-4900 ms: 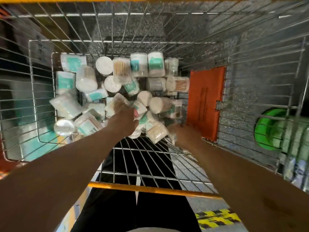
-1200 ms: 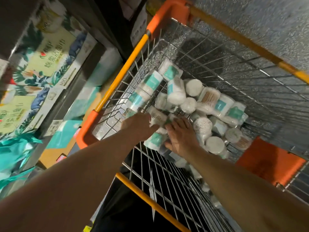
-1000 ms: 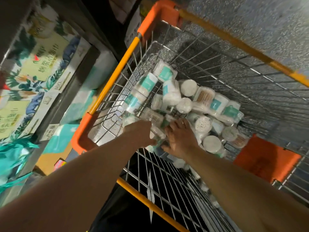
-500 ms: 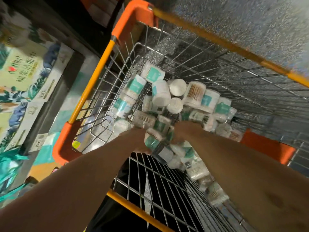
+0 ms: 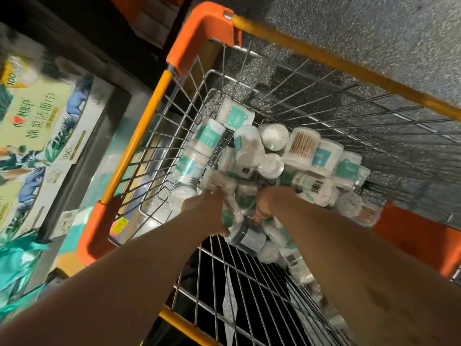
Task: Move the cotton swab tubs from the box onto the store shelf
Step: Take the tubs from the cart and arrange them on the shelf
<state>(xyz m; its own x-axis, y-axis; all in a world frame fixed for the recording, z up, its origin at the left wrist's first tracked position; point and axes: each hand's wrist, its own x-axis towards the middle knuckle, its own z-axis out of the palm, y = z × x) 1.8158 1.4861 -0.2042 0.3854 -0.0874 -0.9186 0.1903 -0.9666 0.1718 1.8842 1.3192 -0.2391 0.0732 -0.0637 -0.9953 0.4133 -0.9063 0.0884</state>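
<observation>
Reaching among tubs (image 5: 249, 146), left hand (image 5: 203, 212) and right hand (image 5: 270, 202) hide fingers; grasp unclear.

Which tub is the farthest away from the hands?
The teal-labelled tub lying nearest the cart's far orange corner; every other tub lies closer in.

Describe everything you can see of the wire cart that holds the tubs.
The wire cart is a deep basket of thin grey metal wire with a yellow rim and orange plastic corners. It stands on speckled floor beside the store shelf. Inside lie heaped cotton swab tubs; the left hand and right hand grip some.
</observation>
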